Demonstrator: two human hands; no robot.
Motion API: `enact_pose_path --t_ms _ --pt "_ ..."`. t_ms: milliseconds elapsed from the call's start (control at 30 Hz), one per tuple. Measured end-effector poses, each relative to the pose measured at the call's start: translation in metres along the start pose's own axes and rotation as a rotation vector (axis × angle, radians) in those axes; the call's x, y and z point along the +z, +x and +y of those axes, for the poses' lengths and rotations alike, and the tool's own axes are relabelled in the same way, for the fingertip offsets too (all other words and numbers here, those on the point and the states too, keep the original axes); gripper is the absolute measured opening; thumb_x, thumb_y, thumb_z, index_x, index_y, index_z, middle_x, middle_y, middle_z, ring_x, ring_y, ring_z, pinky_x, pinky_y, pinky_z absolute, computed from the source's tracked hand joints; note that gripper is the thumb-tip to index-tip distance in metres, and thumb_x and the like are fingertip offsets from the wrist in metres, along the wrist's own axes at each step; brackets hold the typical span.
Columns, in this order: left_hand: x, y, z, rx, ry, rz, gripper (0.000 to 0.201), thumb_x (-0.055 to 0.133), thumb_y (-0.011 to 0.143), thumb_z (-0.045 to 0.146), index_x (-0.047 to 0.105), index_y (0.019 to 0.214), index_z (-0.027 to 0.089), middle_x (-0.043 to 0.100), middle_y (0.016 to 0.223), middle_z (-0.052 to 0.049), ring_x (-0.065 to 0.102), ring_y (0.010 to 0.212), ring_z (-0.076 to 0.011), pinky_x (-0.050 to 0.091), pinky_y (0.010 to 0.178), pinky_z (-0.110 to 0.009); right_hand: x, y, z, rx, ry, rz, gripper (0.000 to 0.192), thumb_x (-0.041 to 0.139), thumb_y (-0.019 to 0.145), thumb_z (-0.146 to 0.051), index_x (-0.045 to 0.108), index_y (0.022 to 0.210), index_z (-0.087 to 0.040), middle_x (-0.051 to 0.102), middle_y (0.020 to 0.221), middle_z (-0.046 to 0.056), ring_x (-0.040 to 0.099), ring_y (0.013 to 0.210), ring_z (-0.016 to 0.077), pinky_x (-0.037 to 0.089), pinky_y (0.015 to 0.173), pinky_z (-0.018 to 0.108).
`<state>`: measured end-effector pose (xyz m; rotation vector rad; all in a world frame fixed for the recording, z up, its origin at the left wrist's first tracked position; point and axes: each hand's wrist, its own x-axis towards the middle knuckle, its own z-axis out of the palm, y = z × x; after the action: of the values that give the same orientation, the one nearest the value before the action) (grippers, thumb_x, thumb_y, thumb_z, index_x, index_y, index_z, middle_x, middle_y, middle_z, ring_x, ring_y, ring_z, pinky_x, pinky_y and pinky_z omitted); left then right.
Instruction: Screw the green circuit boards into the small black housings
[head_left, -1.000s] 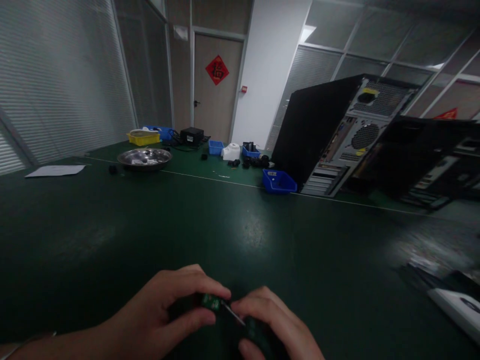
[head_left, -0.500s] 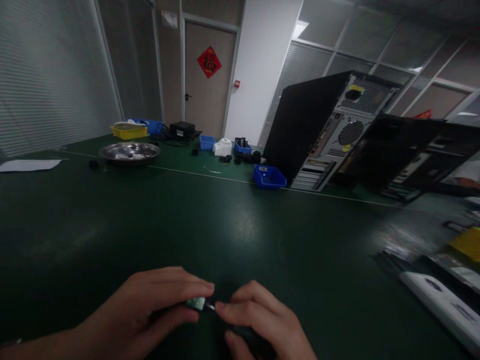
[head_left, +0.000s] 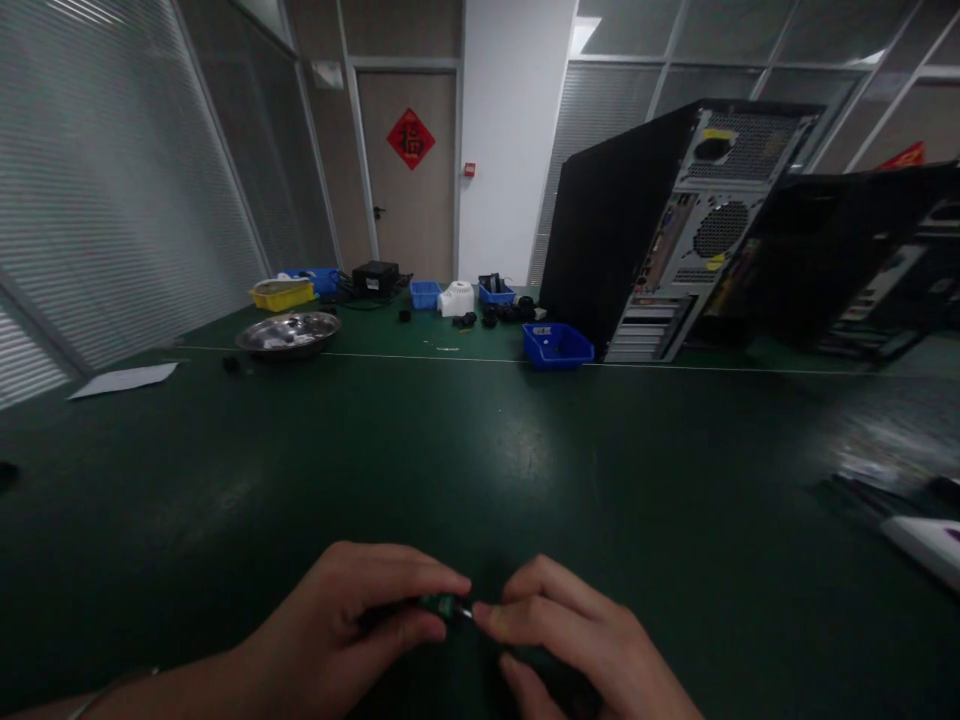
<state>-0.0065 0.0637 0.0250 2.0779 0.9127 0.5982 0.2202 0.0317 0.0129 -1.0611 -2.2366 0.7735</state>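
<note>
My left hand [head_left: 360, 620] is closed, pinching a small green circuit board [head_left: 439, 604] between thumb and fingers. Only one end of the board shows; the rest is covered by the fingers. My right hand [head_left: 577, 635] is closed around a thin metal-tipped tool [head_left: 466, 612]. Its bright tip sticks out from the fingertips and points at the board's exposed end; whether they touch, I cannot tell. A dark part of the tool lies under the right palm, mostly hidden. Both hands are low over the green tabletop [head_left: 420, 450].
A blue bin [head_left: 556, 346] and a black computer tower [head_left: 615, 220] stand ahead to the right. At the far left are a metal bowl [head_left: 289, 338], a yellow basket [head_left: 283, 294] and a white sheet [head_left: 124, 380]. A white device [head_left: 926, 540] lies at the right edge.
The camera view has levelled, and both hands appear farther right in it. Less of the green board's face shows now. Both grips look the same.
</note>
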Motion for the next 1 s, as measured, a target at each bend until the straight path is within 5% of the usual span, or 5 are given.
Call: enact_pose_path --t_ms 533,800,1000 --pt "0.0036 0.0016 -0.0043 -0.033 -0.328 0.017 0.020 0.062 0.084 0.024 0.071 0.101 0.018 0.072 0.080 -0.005 0.066 0.066 -0.0136 0.051 0.064 -0.022 0.0029 -0.0012 0.0015 -0.040 0.093 0.029 0.034 0.051 0.079 -0.003 0.065 0.104 -0.021 0.062 0.091 0.006 0.063 0.076 0.0155 0.052 0.066 0.025" --pt "0.0023 -0.0037 -0.0021 0.093 -0.029 0.076 0.026 0.062 0.084 0.018 0.067 0.109 0.025 0.073 0.099 -0.001 0.068 0.090 -0.0150 0.050 0.080 -0.021 0.0059 -0.0024 0.0022 -0.021 0.092 0.036 0.033 0.051 0.081 -0.004 0.062 0.108 -0.020 0.060 0.094 0.007 0.063 0.079 0.0158 0.052 0.068 0.026" --pt "0.0034 -0.0034 -0.0048 0.020 -0.076 0.070 0.023 0.063 0.084 0.023 0.067 0.106 0.027 0.074 0.091 0.002 0.069 0.078 -0.0123 0.051 0.071 -0.019 0.0070 -0.0001 -0.0010 -0.072 0.182 0.121 0.034 0.052 0.078 -0.002 0.063 0.103 -0.023 0.061 0.090 0.006 0.063 0.079 0.0161 0.052 0.067 0.026"
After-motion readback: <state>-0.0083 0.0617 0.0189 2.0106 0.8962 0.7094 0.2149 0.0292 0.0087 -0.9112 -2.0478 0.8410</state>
